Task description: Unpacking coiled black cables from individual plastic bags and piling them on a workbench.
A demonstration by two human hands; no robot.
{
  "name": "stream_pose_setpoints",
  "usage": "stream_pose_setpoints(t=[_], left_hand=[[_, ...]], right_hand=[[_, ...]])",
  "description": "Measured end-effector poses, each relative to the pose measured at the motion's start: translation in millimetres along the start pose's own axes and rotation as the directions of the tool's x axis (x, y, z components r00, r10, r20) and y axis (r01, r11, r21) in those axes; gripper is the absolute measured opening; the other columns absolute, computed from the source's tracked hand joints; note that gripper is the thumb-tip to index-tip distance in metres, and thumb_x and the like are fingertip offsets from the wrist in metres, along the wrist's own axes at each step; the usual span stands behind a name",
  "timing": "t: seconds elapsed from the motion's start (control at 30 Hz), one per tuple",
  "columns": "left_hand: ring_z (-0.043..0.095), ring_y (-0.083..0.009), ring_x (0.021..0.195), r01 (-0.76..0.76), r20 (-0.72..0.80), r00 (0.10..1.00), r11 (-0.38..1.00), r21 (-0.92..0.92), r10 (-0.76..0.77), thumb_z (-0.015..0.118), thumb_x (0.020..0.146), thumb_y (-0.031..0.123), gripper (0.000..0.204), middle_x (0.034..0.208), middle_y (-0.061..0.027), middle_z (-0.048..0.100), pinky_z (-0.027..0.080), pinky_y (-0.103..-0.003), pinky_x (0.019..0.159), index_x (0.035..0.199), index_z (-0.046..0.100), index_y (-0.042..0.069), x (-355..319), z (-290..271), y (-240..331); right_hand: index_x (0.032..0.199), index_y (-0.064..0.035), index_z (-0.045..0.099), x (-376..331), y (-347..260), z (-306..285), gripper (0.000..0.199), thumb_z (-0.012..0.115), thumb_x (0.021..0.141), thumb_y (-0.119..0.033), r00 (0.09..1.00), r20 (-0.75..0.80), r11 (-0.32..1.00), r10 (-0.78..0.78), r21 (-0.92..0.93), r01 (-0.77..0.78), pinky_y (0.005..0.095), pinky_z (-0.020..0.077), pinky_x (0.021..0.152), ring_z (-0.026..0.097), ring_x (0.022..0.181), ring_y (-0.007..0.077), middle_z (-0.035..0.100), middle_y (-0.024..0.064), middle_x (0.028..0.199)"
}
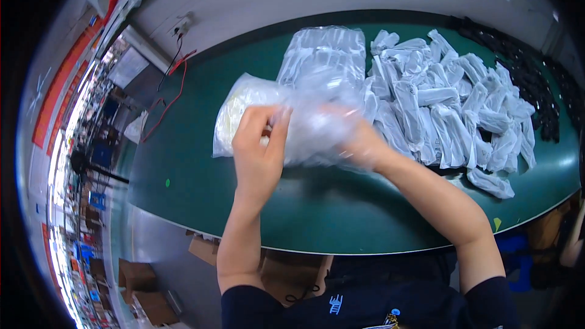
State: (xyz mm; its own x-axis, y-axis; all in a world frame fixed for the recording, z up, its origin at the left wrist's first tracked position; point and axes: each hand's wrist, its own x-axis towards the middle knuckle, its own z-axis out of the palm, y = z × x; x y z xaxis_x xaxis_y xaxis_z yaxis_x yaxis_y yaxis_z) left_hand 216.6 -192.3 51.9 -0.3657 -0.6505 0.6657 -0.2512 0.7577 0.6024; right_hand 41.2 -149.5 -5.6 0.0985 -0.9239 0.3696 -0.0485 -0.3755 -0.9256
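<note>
Clear plastic bag (292,125), lifted just above the green surface (341,207), is pinched shut at its near edge in the left hand (259,146) grip, while the blurred right hand (359,143) clutches its other side, beside the wrapped white packets (451,109); keeping both grips firm would likely steady the slippery film.

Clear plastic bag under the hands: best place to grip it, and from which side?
Grip the clear plastic bag at its near edge, from the person's side, as the left hand does. That edge is loose, crumpled film that pinches easily; the far side butts against the pile of wrapped packets.
</note>
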Motion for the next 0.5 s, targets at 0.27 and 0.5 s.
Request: stream_pose_setpoints(t=[0.27,0.5], left_hand=[[0.052,-0.0118,0.070,-0.059,0.069,0.996,0.987,0.149,0.049,0.055,0.090,0.007,0.012,0.083,-0.0064,0.054,0.039,-0.022,0.060,0.091,0.064,-0.001,-44,-29,20],[0.049,-0.0085,0.055,0.445,0.312,0.895,0.627,-0.639,-0.317,0.054,0.093,0.016,0.019,0.079,-0.0066,0.054,0.038,-0.023,0.047,0.096,0.058,-0.003,-48,-32,-8]], right_hand=[[0.117,-0.0042,0.052,46,39,78,0.037,0.050,0.089,-0.029,0.844,0.505,0.713,0.180,-0.659,0.242,0.0425,0.0399,0.094,0.052,0.105,0.0378,0.054,0.0201,0.113],[0.119,-0.0058,0.051,80,81,112,0.037,0.049,0.090,-0.029,0.781,0.621,0.182,0.060,-0.776,0.604,0.0421,0.0397,0.095,0.049,0.114,0.0337,0.048,0.0221,0.124]])
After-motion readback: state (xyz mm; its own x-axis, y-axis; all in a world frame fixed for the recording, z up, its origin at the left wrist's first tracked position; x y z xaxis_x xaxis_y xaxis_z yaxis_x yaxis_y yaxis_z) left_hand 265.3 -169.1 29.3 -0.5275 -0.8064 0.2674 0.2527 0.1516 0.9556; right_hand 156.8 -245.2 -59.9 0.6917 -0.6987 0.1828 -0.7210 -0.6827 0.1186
